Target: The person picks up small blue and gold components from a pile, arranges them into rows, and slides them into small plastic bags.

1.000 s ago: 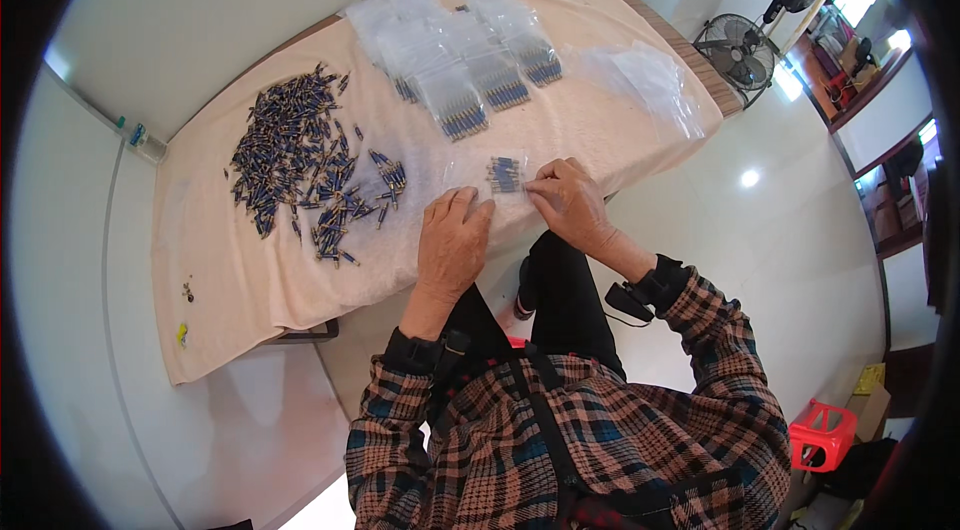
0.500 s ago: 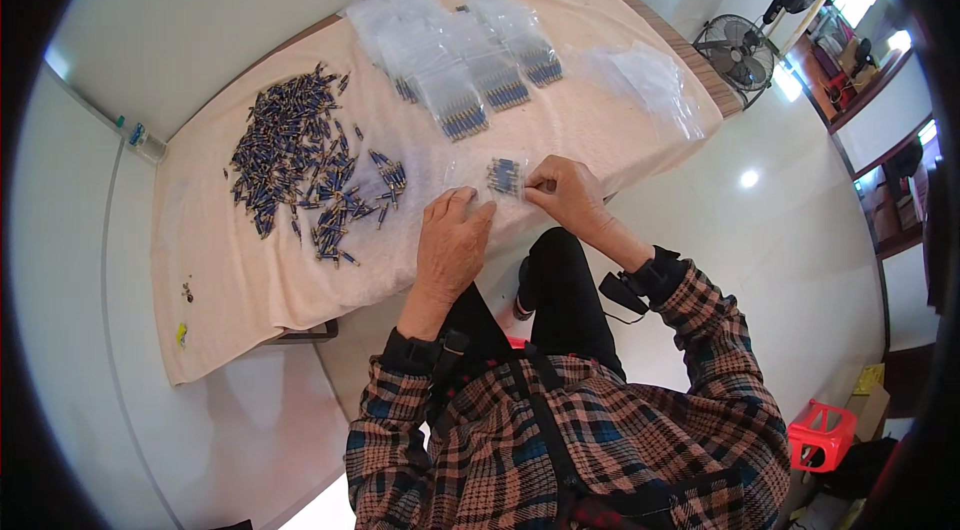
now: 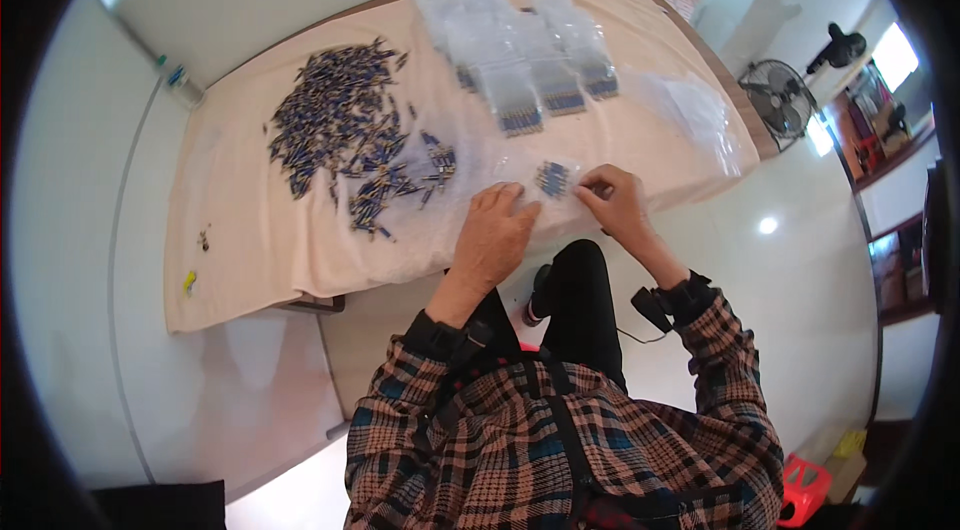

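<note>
A small clear plastic bag [image 3: 527, 169] lies near the front edge of the cloth-covered table, with a short row of small blue parts with brass-coloured ends [image 3: 552, 180] inside. My left hand [image 3: 493, 235] rests at the bag's left side, fingers stretched out flat. With thumb and forefinger pinched together, my right hand [image 3: 620, 202] grips the bag's right edge. To the left spreads a large heap of the same loose blue parts [image 3: 335, 115]. Behind my hands lie several filled clear bags [image 3: 515, 85], overlapping, the blue parts lined up at their near ends.
A stack of flat clear bags [image 3: 690, 115] lies at the table's right. The peach cloth [image 3: 240, 270] hangs over the front edge. Small bits and a yellow piece [image 3: 190, 280] sit at far left. A fan [image 3: 778, 100] and red stool [image 3: 803, 490] stand to the right.
The whole view has shifted, so the table and hands appear farther right. My hands stay at the same bag, the right still pinching its edge.
</note>
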Action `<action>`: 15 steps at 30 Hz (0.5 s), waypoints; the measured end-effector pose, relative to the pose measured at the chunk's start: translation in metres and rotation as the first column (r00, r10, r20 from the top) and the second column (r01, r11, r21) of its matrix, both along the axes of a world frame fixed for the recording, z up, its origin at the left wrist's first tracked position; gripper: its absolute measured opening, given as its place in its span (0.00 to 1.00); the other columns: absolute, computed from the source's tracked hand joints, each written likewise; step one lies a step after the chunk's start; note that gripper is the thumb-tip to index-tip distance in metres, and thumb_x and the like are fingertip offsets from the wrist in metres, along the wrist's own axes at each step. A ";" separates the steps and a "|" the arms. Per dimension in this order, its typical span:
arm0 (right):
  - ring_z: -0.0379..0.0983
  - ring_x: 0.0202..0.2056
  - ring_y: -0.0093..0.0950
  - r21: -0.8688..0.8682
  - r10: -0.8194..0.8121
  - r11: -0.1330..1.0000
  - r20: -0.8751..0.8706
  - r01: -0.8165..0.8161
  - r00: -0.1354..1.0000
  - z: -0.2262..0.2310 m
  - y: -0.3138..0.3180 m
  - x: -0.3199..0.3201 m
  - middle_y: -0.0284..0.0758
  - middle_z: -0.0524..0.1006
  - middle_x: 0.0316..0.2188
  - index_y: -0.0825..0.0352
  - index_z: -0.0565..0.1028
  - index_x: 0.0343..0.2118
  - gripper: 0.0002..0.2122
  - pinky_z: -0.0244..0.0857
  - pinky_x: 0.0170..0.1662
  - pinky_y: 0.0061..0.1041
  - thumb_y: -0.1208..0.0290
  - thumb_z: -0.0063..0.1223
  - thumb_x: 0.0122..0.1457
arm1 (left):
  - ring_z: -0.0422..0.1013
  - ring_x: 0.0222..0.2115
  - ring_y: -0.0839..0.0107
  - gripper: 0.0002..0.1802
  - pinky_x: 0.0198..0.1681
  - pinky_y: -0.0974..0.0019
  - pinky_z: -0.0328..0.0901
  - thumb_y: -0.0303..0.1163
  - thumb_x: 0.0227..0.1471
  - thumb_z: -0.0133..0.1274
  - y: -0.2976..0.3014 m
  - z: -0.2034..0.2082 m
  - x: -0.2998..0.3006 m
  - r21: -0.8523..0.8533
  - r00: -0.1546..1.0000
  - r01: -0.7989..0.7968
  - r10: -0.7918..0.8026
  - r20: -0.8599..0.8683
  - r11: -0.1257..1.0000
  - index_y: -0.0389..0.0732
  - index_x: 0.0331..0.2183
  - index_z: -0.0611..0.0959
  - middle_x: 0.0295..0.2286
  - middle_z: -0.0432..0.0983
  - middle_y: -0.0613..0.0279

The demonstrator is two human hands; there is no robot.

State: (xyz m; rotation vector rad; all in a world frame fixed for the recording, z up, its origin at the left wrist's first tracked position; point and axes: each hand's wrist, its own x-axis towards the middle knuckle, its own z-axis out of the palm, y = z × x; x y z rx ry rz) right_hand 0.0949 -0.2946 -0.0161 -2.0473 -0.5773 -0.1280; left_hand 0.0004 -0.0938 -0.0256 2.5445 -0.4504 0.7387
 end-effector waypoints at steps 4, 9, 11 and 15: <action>0.71 0.23 0.19 0.111 -0.018 0.994 0.085 0.008 0.996 0.029 0.021 -0.010 0.34 0.77 0.22 0.70 0.77 0.29 0.05 0.62 0.25 0.18 0.76 0.59 0.50 | 0.64 0.48 0.54 0.16 0.52 0.56 0.57 0.26 0.43 0.53 0.004 0.001 -0.003 0.003 0.999 0.016 -0.016 -0.029 1.000 0.41 0.39 0.79 0.43 0.68 0.51; 0.75 0.25 0.29 0.040 0.206 0.976 0.166 -0.215 0.964 0.056 0.084 -0.003 0.38 0.78 0.25 0.70 0.78 0.28 0.04 0.67 0.29 0.24 0.76 0.58 0.50 | 0.62 0.49 0.54 0.17 0.53 0.55 0.55 0.27 0.42 0.53 0.009 -0.002 -0.008 0.015 0.999 0.011 -0.011 -0.037 1.000 0.40 0.39 0.79 0.45 0.66 0.50; 0.75 0.27 0.34 -0.100 0.358 0.933 0.192 -0.345 0.914 0.047 0.105 0.015 0.41 0.78 0.26 0.70 0.78 0.29 0.07 0.68 0.31 0.28 0.73 0.57 0.50 | 0.62 0.49 0.54 0.17 0.53 0.55 0.55 0.27 0.42 0.53 0.006 -0.002 -0.006 0.009 1.000 0.013 -0.013 -0.022 1.000 0.40 0.39 0.79 0.45 0.67 0.49; 0.76 0.28 0.38 -0.213 0.415 0.895 0.078 -0.392 0.906 0.030 0.151 0.045 0.44 0.77 0.26 0.70 0.78 0.31 0.09 0.68 0.33 0.32 0.70 0.58 0.49 | 0.62 0.49 0.54 0.18 0.53 0.55 0.55 0.27 0.42 0.54 0.007 -0.008 -0.004 0.004 1.000 0.011 -0.011 0.000 1.000 0.40 0.40 0.79 0.45 0.67 0.49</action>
